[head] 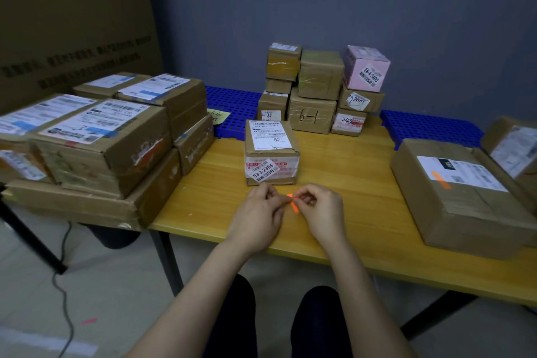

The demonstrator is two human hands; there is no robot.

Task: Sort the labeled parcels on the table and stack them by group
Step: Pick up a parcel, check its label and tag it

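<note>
1. Head view showed both hands meeting over the front edge of the yellow table (363,221), just in front of the small parcel labelled 53-3-2304 (271,151).
2. The left hand (257,212) and right hand (322,212) each pinched an end of an orange sticker (294,203) between thumb and fingertips. The other fingers were curled in and the wrists were raised off the wood. This looked like peeling or readying a marker.
3. That small parcel stood alone and upright with its number label facing the person, probably so it could be read and tagged before going to a group.
4. The large flat parcel (459,192) on the right already carried an orange mark on its label, so the sticker seemed to mark sorted items.
5. Big parcels were piled in a left stack (96,148), overhanging the table edge.
6. Small ones, including a pink box (366,68), formed a rear stack (313,90) on a blue grid pallet (232,107). Grouping appeared to follow size.
7. Both forearms reached forward from the lap, angled inward.
</note>
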